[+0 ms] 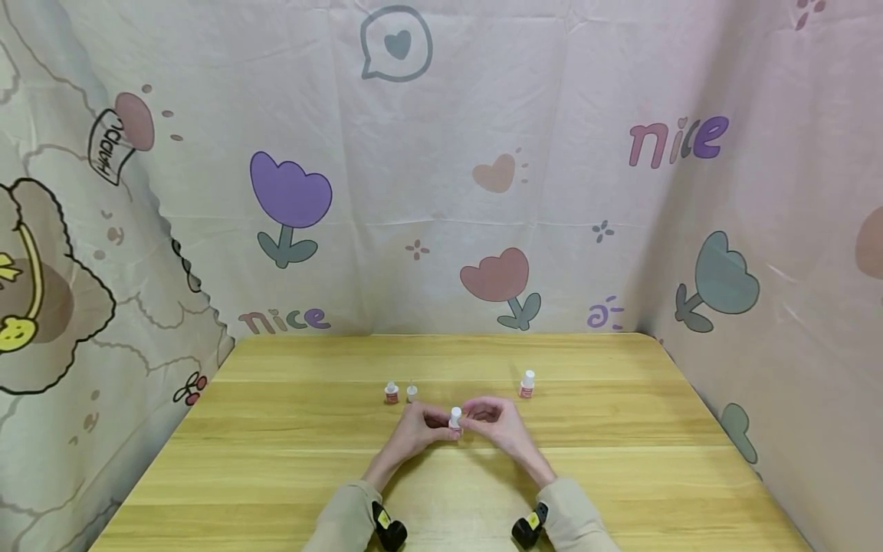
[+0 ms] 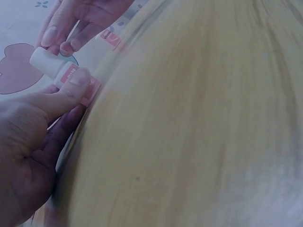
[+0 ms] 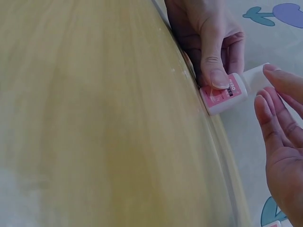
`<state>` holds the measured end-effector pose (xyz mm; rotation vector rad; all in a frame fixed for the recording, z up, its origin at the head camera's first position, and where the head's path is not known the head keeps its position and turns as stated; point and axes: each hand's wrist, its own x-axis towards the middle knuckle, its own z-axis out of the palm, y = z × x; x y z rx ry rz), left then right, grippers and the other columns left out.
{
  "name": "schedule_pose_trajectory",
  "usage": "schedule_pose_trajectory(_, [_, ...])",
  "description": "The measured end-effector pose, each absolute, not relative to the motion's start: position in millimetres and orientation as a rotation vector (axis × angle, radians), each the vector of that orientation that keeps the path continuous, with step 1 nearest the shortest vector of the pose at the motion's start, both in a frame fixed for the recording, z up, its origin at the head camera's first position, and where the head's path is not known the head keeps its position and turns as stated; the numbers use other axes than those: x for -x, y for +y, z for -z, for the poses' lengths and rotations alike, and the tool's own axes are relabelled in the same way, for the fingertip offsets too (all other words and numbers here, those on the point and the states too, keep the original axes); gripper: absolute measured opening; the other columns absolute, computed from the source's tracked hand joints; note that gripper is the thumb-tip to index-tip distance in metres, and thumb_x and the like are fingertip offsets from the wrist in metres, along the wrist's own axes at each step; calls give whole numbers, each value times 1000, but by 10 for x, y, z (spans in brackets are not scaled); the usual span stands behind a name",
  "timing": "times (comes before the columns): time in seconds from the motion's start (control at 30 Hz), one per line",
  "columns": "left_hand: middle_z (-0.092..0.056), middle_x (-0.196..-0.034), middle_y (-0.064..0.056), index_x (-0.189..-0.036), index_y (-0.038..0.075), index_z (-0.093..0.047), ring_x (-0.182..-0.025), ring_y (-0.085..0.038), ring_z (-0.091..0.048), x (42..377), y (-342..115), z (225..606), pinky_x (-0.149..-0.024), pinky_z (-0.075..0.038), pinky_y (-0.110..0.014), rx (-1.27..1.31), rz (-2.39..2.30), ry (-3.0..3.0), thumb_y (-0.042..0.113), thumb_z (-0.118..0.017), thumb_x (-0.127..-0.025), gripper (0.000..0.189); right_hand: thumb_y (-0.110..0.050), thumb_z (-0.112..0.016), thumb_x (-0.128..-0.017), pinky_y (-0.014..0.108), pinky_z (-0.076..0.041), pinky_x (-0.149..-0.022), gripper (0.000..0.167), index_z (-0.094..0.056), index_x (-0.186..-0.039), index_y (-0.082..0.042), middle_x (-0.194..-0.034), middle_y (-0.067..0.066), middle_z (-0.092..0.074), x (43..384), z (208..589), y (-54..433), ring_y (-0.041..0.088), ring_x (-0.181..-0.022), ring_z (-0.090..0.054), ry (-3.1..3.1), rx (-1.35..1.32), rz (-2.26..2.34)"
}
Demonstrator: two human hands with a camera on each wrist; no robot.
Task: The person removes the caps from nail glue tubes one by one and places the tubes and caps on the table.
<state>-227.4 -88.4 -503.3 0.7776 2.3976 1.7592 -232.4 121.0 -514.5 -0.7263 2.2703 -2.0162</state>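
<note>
My left hand (image 1: 417, 431) grips a small white bottle (image 3: 222, 94) with a pink label by its body, the thumb lying across the label. The bottle stands upright close over the table in the head view. A tall white cap (image 2: 46, 62) sits on its neck. From the other side, my right hand (image 1: 502, 423) pinches this cap between thumb and fingertips, its other fingers loosely curled. In the right wrist view the fingertips (image 3: 274, 70) of that hand are at the cap's end. My left fingers behind the bottle are partly hidden.
Beyond my left hand stands a similar small bottle (image 1: 392, 394) without its tall cap, and beside it a white cap (image 1: 411, 393) with a thin tip pointing up. Another capped bottle (image 1: 527, 384) is farther right. A printed curtain (image 1: 428, 284) hangs behind the wooden table (image 1: 290, 460).
</note>
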Motion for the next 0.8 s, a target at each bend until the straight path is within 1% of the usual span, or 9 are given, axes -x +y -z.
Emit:
schedule_pose_trajectory(0.17, [-77,-90,-24,-96,-4,-78,-79,-28,-73,2273,-884,5031,-69,-56,-19,-762,-1755,2398,-1,-80,-81,16,-3,-78,-84,21,-57,-76,26,-69,-106,7,-95,32,-71,2332,5136,1167,3,-79,-67,2284,717,2005])
schedule_pose_trajectory(0.33, [-77,-90,-24,-96,-5,-78,-78,-29,-73,2358,-878,5187,-68,-56,-20,-758,-1721,2429,-1,-80,-81,16,-3,-80,-82,20,-56,-77,27,-69,-104,6,-93,30,-70,2353,5128,1129,4,-77,-65,2304,672,1991])
schedule_pose_trajectory(0.4, [-77,-90,-24,-96,-5,-78,-78,-28,-73,2393,-876,5255,-68,-56,-20,-757,-1702,2448,-1,-80,-82,15,-4,-82,-80,19,-56,-75,28,-69,-103,5,-91,27,-71,2361,5124,1116,4,-76,-64,2320,629,1977])
schedule_pose_trajectory(0.57, [-78,-92,-19,-99,0,-79,-78,-18,-73,2435,-897,5322,-68,-56,-18,-761,-1710,2434,7,-82,-82,19,-7,-85,-77,18,-54,-73,28,-69,-99,2,-87,18,-71,2373,5105,1085,4,-73,-63,2380,564,1936])
schedule_pose_trajectory(0.7, [-79,-93,-15,-100,4,-79,-78,-8,-72,2446,-910,5326,-70,-57,-18,-772,-1713,2415,12,-83,-82,20,-9,-87,-76,18,-52,-70,28,-69,-95,0,-84,15,-71,2387,5110,1068,4,-71,-61,2437,557,1905])
schedule_pose_trajectory(0.8, [-79,-93,-15,-100,4,-79,-78,-10,-73,2446,-908,5329,-70,-57,-19,-785,-1716,2414,12,-82,-82,20,-8,-86,-77,18,-51,-69,26,-69,-94,0,-84,18,-71,2392,5116,1060,4,-71,-61,2464,579,1890])
